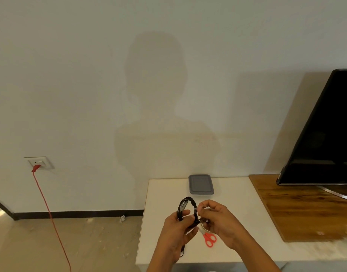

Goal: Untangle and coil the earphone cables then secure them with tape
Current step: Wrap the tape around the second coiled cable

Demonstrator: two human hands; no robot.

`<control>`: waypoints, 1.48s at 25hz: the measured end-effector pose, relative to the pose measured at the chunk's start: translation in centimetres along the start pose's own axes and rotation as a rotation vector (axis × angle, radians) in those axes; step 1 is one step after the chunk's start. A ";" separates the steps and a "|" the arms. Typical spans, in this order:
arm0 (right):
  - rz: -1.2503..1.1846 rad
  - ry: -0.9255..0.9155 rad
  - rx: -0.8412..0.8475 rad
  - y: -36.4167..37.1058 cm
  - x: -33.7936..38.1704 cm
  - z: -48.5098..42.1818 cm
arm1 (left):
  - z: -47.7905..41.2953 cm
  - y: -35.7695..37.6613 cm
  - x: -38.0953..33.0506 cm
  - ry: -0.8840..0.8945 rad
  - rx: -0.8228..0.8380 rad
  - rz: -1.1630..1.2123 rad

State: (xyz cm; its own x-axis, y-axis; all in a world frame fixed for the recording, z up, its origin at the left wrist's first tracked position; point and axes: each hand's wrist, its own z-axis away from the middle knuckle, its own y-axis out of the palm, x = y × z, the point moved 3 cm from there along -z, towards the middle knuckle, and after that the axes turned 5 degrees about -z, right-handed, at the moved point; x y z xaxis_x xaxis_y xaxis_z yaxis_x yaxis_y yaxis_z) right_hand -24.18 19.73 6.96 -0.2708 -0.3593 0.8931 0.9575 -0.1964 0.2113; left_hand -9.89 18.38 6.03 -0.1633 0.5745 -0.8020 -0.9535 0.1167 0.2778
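Observation:
A black earphone cable [185, 206], wound into a loop, is held upright above the white table [237, 213]. My left hand [177, 231] grips the bottom of the coil, and a loose end of cable hangs below that hand. My right hand [215, 216] pinches the coil's right side, where a small piece of clear tape [195, 209] shows on the cable. Red-handled scissors [209, 238] lie on the table under my hands, their blades partly hidden.
A grey lidded container [201, 184] sits at the table's back edge. A wooden board [298, 209] carries a dark screen [323, 134] on the right. A red cord [49, 211] runs from a wall socket [39, 162] down to the floor at the left.

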 end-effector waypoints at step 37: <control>0.521 -0.401 -0.102 0.2 0.8 -1.0 | -0.7 0.5 0.7 -0.143 0.112 0.171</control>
State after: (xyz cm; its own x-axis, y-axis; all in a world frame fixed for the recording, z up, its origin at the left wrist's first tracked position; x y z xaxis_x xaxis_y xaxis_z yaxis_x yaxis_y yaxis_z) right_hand -24.32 18.56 7.29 0.3020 -0.0671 0.9509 0.9335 -0.1817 -0.3093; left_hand -10.65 18.25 5.24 -0.2747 0.7015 -0.6576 -0.8799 0.0924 0.4661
